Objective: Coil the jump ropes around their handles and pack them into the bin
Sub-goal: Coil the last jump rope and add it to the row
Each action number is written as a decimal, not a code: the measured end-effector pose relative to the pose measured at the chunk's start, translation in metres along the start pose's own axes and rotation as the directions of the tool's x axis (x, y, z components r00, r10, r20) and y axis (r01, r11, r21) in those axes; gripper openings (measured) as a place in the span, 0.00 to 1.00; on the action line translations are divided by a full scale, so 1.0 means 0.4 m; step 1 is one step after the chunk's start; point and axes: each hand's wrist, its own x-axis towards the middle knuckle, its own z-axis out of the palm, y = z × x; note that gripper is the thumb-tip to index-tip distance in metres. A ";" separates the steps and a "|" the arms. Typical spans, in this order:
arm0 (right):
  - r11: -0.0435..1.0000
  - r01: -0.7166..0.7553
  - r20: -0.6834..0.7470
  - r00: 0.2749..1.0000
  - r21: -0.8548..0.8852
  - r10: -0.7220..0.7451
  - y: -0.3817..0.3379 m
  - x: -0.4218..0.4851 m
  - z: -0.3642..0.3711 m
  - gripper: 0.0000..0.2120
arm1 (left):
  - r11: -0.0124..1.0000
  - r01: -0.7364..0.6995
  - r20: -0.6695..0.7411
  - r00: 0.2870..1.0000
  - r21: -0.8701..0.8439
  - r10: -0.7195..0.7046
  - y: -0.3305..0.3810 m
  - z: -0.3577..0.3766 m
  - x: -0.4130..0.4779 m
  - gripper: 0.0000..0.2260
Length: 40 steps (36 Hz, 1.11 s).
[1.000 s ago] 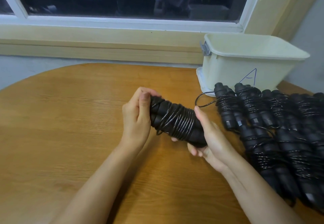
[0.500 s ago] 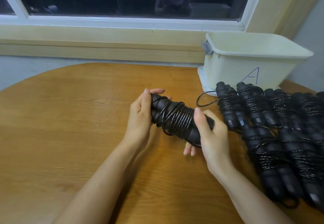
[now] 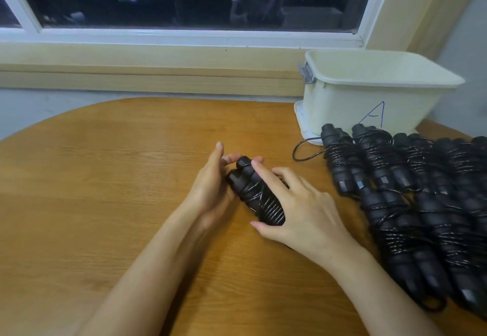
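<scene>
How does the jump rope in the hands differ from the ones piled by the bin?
The held jump rope is a single bundle, gripped by the left hand and right hand; the piled jump ropes are many, lying untouched in front of the bin. Both are black, cord coiled round handles.

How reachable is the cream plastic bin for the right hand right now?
Probably yes. The cream plastic bin stands open-topped at far right, nothing over its mouth. The right hand holds the black coiled jump rope, so it would need to pass over the pile of black wound ropes lying before the bin.
</scene>
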 end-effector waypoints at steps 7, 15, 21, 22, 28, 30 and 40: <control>0.997 -0.069 0.037 0.997 0.047 0.067 -0.003 0.003 0.000 0.49 | 0.988 -0.112 -0.077 0.990 0.104 0.121 0.006 -0.002 -0.003 0.14; 0.988 -0.121 -0.007 0.992 0.092 0.122 -0.003 0.006 0.000 0.47 | 0.897 -0.275 -0.033 0.952 0.346 0.305 -0.014 -0.011 0.007 0.10; 0.986 -0.131 0.007 0.991 0.106 0.131 -0.002 0.003 -0.007 0.48 | 0.760 -0.413 0.024 0.885 0.502 0.465 -0.023 -0.021 0.014 0.13; 0.986 -0.131 0.007 0.991 0.106 0.131 -0.002 0.003 -0.008 0.47 | 0.717 -0.436 0.032 0.865 0.544 0.502 -0.023 -0.025 0.015 0.13; 0.982 -0.142 -0.013 0.989 0.125 0.145 0.002 0.005 -0.006 0.42 | 0.654 -0.462 0.075 0.846 0.599 0.528 -0.033 -0.022 0.018 0.12; 0.982 -0.138 -0.022 0.990 0.131 0.142 0.003 0.004 -0.006 0.41 | 0.622 -0.477 0.110 0.838 0.621 0.534 -0.034 -0.026 0.021 0.12; 0.983 -0.122 -0.027 0.992 0.141 0.127 0.004 0.000 -0.002 0.38 | 0.502 -0.513 0.234 0.823 0.697 0.517 -0.028 -0.042 0.021 0.20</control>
